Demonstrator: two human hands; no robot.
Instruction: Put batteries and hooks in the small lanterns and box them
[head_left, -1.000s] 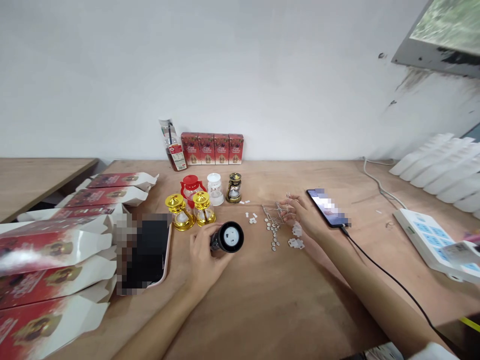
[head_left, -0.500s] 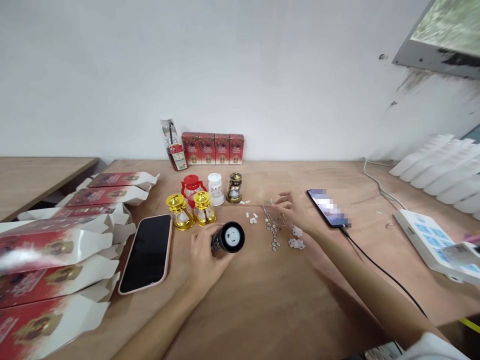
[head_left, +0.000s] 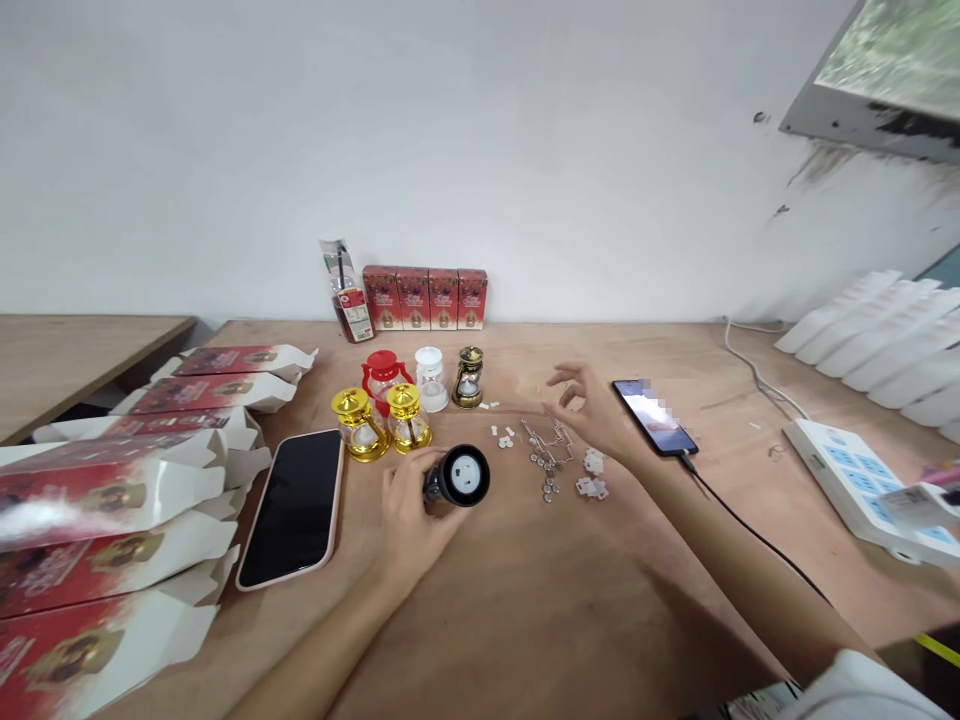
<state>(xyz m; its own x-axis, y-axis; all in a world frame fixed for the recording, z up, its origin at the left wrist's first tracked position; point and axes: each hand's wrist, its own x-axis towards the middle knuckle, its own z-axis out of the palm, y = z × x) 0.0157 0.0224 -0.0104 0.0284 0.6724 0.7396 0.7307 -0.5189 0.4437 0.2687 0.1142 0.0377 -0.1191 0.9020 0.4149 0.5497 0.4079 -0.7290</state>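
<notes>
My left hand (head_left: 409,510) is wrapped round a small black lantern (head_left: 459,476) lying on its side, its white underside turned toward me. My right hand (head_left: 592,400) hovers above a heap of thin wire handles (head_left: 550,438), fingers spread and loosely curled, holding nothing that I can see. Several button cells (head_left: 547,470) and white plastic tabs (head_left: 592,475) lie just below that hand. Two gold lanterns (head_left: 382,420), a red lantern (head_left: 381,372), a white lantern (head_left: 431,377) and a dark gold one (head_left: 469,376) stand beyond my left hand.
A black phone (head_left: 296,505) lies face up left of my left hand. Open red-and-white cartons (head_left: 112,500) are stacked at the left edge. A second phone (head_left: 652,415) with a cable sits right of my right hand. A white power strip (head_left: 862,485) lies far right; red boxes (head_left: 425,297) line the wall.
My right hand has lifted off the wire handles and moved back and up, its fingers opening. My left hand and the black lantern have stayed put.
</notes>
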